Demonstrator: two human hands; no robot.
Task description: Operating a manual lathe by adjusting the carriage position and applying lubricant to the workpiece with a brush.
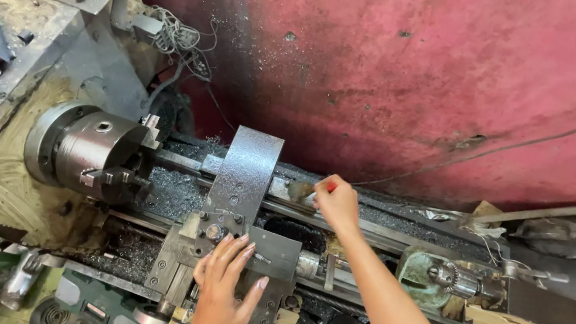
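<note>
Here the left hand [225, 291] rests fingers-spread on the lathe carriage [244, 244]; the right hand [337, 202], at two o'clock, pinches a red-handled brush [308, 188].

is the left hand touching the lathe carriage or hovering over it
Touching. The head view shows the left hand lying flat on the lathe carriage, its spread fingers pressed on the grey metal block with no gap visible beneath them.

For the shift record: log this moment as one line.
left hand: flat on lathe carriage | right hand: holds red-handled brush at lathe bed | chuck: empty
</note>
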